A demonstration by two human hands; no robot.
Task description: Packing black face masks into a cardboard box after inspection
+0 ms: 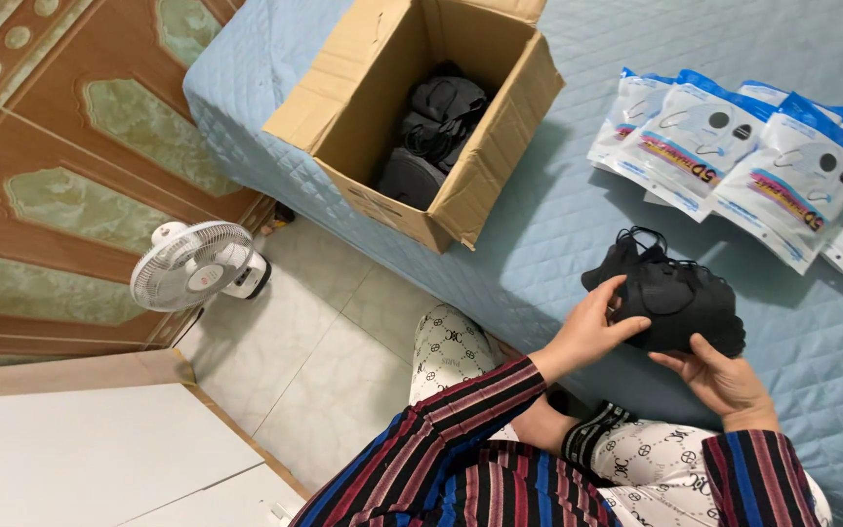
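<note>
Blue quilted bed [558,224], tiled floor [314,361], both hands' grip holding black masks [680,298], left hand [592,332], right hand [724,376]

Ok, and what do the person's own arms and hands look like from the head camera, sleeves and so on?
Both arms wear long sleeves with lengthwise stripes in red, black, blue and white, reaching to the wrists. The left hand and right hand are bare: no gloves, and no rings or watch that I can make out.

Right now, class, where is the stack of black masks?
In the head view, the stack of black masks sits right of centre, held between the left hand and right hand, above the blue quilt, below the white packets.
</note>
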